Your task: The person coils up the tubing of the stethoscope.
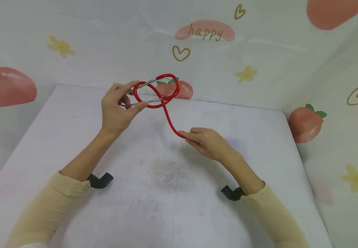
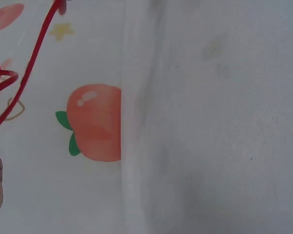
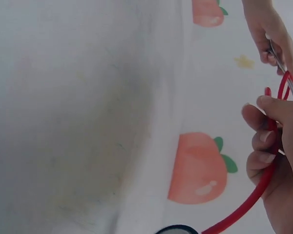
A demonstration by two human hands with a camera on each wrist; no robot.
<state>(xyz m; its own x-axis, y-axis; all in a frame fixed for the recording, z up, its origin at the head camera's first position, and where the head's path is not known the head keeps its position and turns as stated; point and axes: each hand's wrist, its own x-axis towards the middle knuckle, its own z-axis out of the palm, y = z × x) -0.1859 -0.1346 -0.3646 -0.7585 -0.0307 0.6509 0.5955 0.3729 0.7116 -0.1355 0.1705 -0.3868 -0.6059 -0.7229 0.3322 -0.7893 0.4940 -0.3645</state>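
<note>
A stethoscope with red tubing (image 1: 170,119) is held up over the far part of the table, its tube looped around the metal ear tubes (image 1: 154,100). My left hand (image 1: 113,112) grips the ear tubes between thumb and fingers. Lower and to the right, my right hand (image 1: 211,143) pinches the tubing. In the right wrist view, that hand's fingers curl around the red tube, and the rim of the chest piece (image 3: 177,229) shows at the bottom edge. The chest piece is hidden in the head view. The left wrist view catches a stretch of red tubing (image 2: 31,63).
A white-covered table (image 1: 172,217) with smudges lies under both hands. Behind it hangs a white cloth (image 1: 120,41) printed with peaches, flowers and hearts. A black bent piece sits at each wrist, by the beige sleeves.
</note>
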